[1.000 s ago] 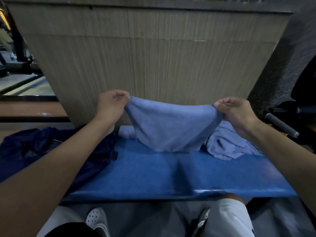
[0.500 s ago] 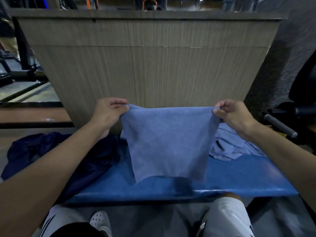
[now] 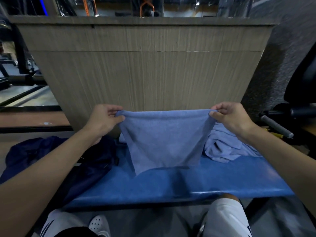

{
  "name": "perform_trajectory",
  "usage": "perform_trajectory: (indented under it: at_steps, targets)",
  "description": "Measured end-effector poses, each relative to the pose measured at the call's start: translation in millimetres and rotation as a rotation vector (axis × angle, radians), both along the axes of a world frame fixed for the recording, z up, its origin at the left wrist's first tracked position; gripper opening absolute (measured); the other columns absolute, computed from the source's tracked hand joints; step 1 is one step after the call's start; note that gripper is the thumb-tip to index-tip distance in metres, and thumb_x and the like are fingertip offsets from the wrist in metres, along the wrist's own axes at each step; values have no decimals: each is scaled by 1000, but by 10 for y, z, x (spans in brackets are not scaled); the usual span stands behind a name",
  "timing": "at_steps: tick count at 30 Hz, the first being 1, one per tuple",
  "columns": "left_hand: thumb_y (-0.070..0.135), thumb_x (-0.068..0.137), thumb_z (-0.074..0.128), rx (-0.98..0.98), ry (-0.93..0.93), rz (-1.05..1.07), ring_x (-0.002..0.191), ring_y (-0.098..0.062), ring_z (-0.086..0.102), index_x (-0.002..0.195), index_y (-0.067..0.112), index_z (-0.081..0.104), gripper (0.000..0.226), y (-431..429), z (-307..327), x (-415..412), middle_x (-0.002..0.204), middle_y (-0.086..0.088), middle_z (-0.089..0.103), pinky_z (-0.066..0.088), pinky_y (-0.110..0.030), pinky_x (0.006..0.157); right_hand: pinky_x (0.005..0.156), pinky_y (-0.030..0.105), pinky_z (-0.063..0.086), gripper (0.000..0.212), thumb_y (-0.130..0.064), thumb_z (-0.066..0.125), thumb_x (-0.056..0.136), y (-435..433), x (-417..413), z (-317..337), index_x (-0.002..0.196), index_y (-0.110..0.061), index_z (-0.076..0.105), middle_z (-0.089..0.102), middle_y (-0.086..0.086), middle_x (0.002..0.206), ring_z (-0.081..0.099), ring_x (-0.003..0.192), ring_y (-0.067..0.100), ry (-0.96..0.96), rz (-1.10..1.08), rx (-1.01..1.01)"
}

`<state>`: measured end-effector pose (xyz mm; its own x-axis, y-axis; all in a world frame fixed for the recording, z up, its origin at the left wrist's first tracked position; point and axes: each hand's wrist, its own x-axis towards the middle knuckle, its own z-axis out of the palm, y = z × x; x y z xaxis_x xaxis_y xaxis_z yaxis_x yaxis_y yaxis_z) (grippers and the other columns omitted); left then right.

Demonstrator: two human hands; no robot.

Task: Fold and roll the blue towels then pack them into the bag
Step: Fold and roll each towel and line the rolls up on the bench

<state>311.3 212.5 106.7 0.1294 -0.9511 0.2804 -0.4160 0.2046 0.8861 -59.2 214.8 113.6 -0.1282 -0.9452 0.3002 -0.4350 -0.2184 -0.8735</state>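
A blue towel [image 3: 164, 139] hangs mid-frame above the blue bench [image 3: 205, 182], its top corners pinched by the left hand [image 3: 104, 119] and right hand [image 3: 230, 117]. More towels [image 3: 225, 147] lie crumpled right; a dark bag [image 3: 51, 156] lies left.

wood-grain panel [image 3: 145, 65], blue bench [image 3: 213, 182], dim light

A blue bench [image 3: 213, 182] with a glossy front edge stood before a wood-grain panel [image 3: 145, 71]. A dark navy bag [image 3: 89, 161] lay slumped on its left end, spilling past the edge, and a crumpled towel [image 3: 225, 149] lay on its right rear part. A hanging towel [image 3: 164, 139] hung over the middle; whether its lower edge touched the bench could not be told.
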Motion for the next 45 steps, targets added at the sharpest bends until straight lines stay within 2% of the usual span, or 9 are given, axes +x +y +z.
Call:
perform_trajectory:
  at_steps: [7, 11, 14, 20, 26, 32, 37, 41, 45]
  targets:
    - [5, 89, 67, -71, -125, -38, 64, 2, 58, 86, 19, 71, 15, 71, -1, 27, 78, -2, 68, 45, -8, 63, 51, 8, 40, 8, -8, 63, 93, 81, -13, 40, 84, -7, 62, 57, 4, 70, 50, 52, -3, 115, -15, -37]
    - [13, 90, 69, 55, -66, -40, 58, -13, 57, 90, 9, 72, 5, 96, 34, 85, 70, -9, 65, 46, -23, 54, 47, 12, 39, 12, -9, 59, 95, 162, -57, 97, 83, -6, 60, 55, 7, 63, 47, 52, 8, 186, 11, 36]
    - [12, 92, 65, 219, 118, -113, 50, -15, 62, 92, 4, 65, 9, 149, 90, 83, 70, -11, 65, 43, -21, 41, 41, 20, 39, 14, -7, 56, 97, 216, -69, 125, 83, -3, 56, 51, 13, 57, 48, 42, 11, 158, 56, 109]
    - [14, 91, 67, 344, 277, -152, 62, -21, 71, 94, 4, 65, 11, 164, 133, 88, 71, -11, 71, 58, -24, 54, 49, 28, 44, 14, -10, 62, 94, 155, -81, 110, 83, -2, 66, 56, 12, 58, 54, 49, 17, 146, 50, 195]
    - [11, 94, 62, 147, 320, -83, 84, -26, 73, 89, 4, 65, 9, -39, 88, 70, 84, -13, 70, 60, -30, 80, 72, 27, 58, 14, -7, 58, 96, -62, 68, 71, 82, -5, 62, 66, 16, 81, 70, 79, 23, -12, 48, 93]
    - [10, 95, 60, -152, 289, -60, 71, -13, 71, 85, 16, 66, 14, -107, 198, 155, 71, 2, 73, 56, -20, 73, 81, 28, 58, 9, -7, 58, 96, -117, 157, 105, 89, -2, 63, 69, 19, 86, 69, 80, 19, -58, 55, -86]
    - [14, 98, 55, 139, 186, -94, 84, -25, 72, 95, 8, 70, 16, 90, -372, 261, 87, -15, 74, 57, -32, 83, 78, 35, 52, 18, -2, 59, 93, 30, 110, -351, 77, -7, 62, 67, 16, 76, 63, 75, 23, 15, 107, 90]
    - [15, 101, 50, 391, 168, -100, 81, -29, 71, 94, -4, 68, 26, 304, -1031, 229, 88, -29, 71, 59, -28, 77, 74, 33, 54, 18, 3, 64, 88, 258, 60, -982, 73, -5, 65, 67, 18, 74, 62, 73, 24, 71, 184, 356]
    - [19, 101, 51, 624, 80, -146, 78, -33, 72, 98, -10, 64, 31, 442, -1435, 236, 78, -29, 71, 60, -32, 75, 55, 19, 48, 18, 2, 64, 88, 438, 32, -1346, 71, -5, 66, 67, 5, 62, 59, 61, 11, 202, 246, 520]
